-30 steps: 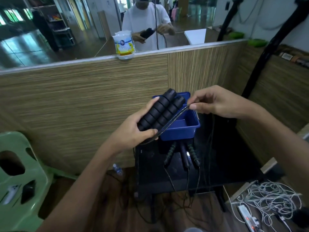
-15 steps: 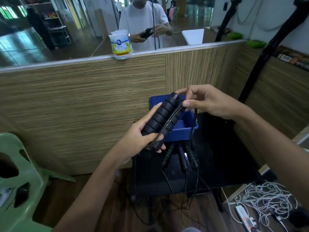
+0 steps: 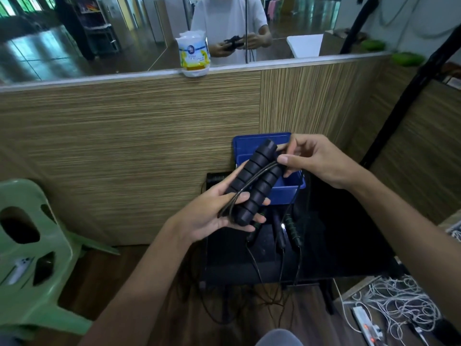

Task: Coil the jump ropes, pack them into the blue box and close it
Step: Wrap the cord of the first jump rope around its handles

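So compared with a moment back, the cord has been brought up and over the handles, and it now lies in the groove between them. That's another wrap laid down on this rope, I'd say.

Left to right: the left hand [image 3: 214, 218] cradles the two black foam handles [image 3: 254, 183] side by side, its grip curled round their lower ends. The cord [image 3: 252, 182] runs up between them to the right hand [image 3: 316, 158], whose grip pinches it at the top end. All of this hovers just in front of the open blue box [image 3: 289, 186].

Below, more jump ropes [image 3: 287, 228] still lie uncoiled on the black bench [image 3: 349, 245], cords hanging over its edge. Room-wise: green plastic chair [image 3: 30, 245] far left, wood-grain partition [image 3: 124, 146] behind with a mirror above, and a tangle of white cables [image 3: 399, 303] on the floor at right.
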